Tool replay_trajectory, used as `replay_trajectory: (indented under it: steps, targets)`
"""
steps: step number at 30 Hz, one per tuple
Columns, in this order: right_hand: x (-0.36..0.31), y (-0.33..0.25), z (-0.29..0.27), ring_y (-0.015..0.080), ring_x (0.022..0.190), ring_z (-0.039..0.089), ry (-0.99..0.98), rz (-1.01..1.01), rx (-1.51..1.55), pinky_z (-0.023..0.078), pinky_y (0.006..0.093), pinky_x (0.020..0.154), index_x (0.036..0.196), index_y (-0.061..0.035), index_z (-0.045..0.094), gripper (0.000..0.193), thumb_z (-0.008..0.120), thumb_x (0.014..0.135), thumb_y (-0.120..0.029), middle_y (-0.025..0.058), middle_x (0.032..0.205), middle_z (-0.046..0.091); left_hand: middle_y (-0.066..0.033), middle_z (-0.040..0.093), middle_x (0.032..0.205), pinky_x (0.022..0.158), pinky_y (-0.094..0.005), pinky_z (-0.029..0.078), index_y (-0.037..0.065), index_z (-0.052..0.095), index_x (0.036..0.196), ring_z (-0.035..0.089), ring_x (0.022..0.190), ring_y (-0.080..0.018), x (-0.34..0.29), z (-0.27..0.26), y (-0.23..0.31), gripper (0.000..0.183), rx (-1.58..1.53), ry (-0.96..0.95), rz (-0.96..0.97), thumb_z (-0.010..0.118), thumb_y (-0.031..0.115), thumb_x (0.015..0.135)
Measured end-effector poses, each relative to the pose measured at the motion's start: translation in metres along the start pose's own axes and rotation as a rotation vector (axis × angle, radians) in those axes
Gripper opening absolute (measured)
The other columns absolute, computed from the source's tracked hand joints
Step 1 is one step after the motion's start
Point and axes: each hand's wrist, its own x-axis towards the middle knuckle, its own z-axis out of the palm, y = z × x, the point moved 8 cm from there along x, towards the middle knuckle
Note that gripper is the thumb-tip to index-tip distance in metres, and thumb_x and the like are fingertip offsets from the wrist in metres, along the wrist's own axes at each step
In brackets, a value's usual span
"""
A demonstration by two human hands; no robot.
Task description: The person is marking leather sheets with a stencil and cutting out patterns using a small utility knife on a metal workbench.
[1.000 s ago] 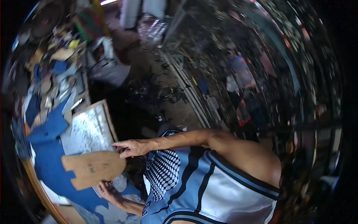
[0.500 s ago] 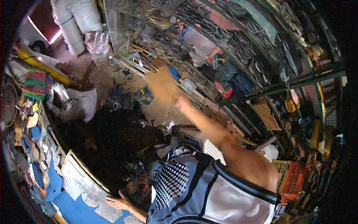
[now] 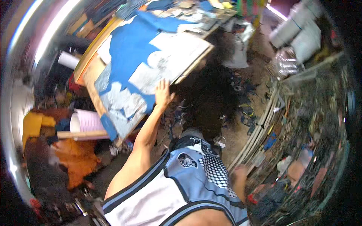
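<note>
My left hand [image 3: 163, 92] rests at the near edge of the worktable, open with fingers stretched out, touching the edge of a grey-white marked sheet [image 3: 145, 78]. A blue sheet of material [image 3: 128, 49] with curved, irregular edges spreads over the table beyond it. More grey-white cut pieces [image 3: 122, 100] lie to the left of the hand. At my right side, my right hand [image 3: 240, 172] hangs low near the shelving. Motion smears its fingers, so whether it holds anything is unclear.
Along the right runs shelving [image 3: 316, 120] densely packed with dark curved pieces. Long poles [image 3: 258, 132] lie at its foot. Scraps litter the floor near a white sack [image 3: 237, 47]. Below the table's left end are a white roll [image 3: 85, 122] and orange-brown material [image 3: 77, 158].
My view has swung left toward the worktable. My right arm, stretched out earlier with a blurred tan piece at its hand, is now down at my side. That piece no longer shows.
</note>
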Motion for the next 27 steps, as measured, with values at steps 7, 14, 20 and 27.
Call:
replay_trajectory:
  steps: [7, 14, 20, 27]
  targets:
    - [0.133, 0.040, 0.199, 0.0251, 0.062, 0.057, 0.502, -0.511, -1.131, 0.046, 0.0373, 0.054, 0.083, -0.0008, 0.062, 0.034, 0.048, 0.093, -0.031, 0.0136, 0.072, 0.060, -0.0216, 0.054, 0.131, 0.103, -0.0479, 0.039, 0.002, 0.057, 0.126, 0.050, 0.123, -0.0392, -0.015, -0.087, 0.093, 0.057, -0.378, -0.024, 0.052, 0.073, 0.032, 0.080]
    - [0.143, 0.065, 0.225, 0.0263, 0.051, 0.051, 0.692, -0.470, -1.711, 0.041, 0.0396, 0.045, 0.074, -0.0055, 0.055, 0.029, 0.047, 0.092, -0.026, 0.0125, 0.064, 0.055, -0.0196, 0.064, 0.116, 0.100, -0.0462, 0.043, 0.000, 0.066, 0.109, 0.057, 0.114, -0.0398, -0.095, -0.137, -0.027, 0.029, -0.499, 0.377, -0.182, 0.067, 0.017, 0.086]
    - [0.188, 0.120, 0.339, 0.0144, 0.052, 0.048, 0.611, -0.901, -1.752, 0.037, 0.0296, 0.044, 0.117, 0.0022, 0.059, 0.032, 0.050, 0.099, -0.022, 0.0057, 0.070, 0.053, -0.0278, 0.050, 0.135, 0.106, -0.0522, 0.035, 0.001, 0.062, 0.122, 0.043, 0.129, -0.0451, -0.142, -0.082, -0.124, 0.040, -0.325, 0.131, -0.477, 0.061, 0.025, 0.091]
    - [0.271, 0.327, 0.510, 0.0091, 0.070, 0.059, 0.120, -1.019, -2.289, 0.046, 0.0242, 0.056, 0.136, -0.0019, 0.052, 0.043, 0.052, 0.102, -0.028, 0.0074, 0.096, 0.068, -0.0253, 0.045, 0.141, 0.111, -0.0545, 0.027, 0.004, 0.060, 0.125, 0.037, 0.134, -0.0448, -0.137, -0.079, -0.091, 0.047, -0.366, 0.047, -0.411, 0.068, 0.029, 0.086]
